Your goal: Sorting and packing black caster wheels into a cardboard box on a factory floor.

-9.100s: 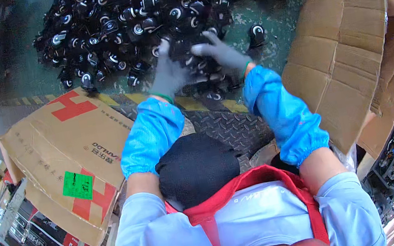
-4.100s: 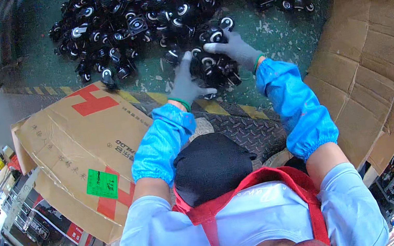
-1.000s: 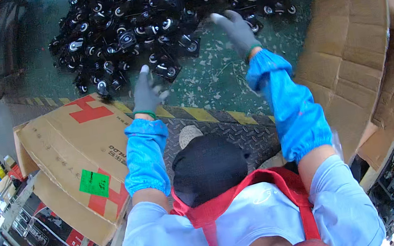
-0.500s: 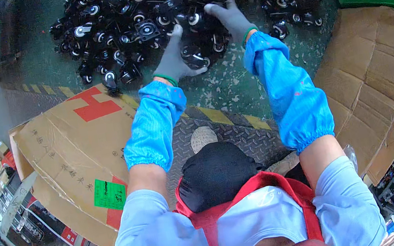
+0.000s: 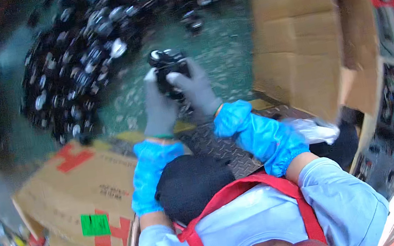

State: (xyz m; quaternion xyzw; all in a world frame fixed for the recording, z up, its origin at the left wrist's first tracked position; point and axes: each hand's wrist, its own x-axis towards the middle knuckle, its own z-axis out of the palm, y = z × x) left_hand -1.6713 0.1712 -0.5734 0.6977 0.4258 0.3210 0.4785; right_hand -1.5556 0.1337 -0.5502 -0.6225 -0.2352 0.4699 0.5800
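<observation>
Between my two grey-gloved hands is a small cluster of black caster wheels [image 5: 169, 67], lifted off the pile; how many are in it I cannot tell. My left hand [image 5: 159, 103] is closed against the cluster's left side, thumb up. From the right, my right hand [image 5: 195, 89] wraps the same casters, its thumb laid across the front. Beyond them a large heap of black casters [image 5: 68, 77] with pale hubs spreads over the green floor [image 5: 224, 55], smeared by motion.
A cardboard box [image 5: 291, 27] with raised flaps stands open at my right, a whitish plastic bag [image 5: 314, 131] by its near corner. Another carton [image 5: 67, 193] with red markings and a green label lies at my left. Dark tread plate [image 5: 217, 146] lies at my feet.
My hands have come away from the heap and nearer my body, carrying casters between them. The view has turned right, so the heap sits further left and more of the right-hand box shows.
</observation>
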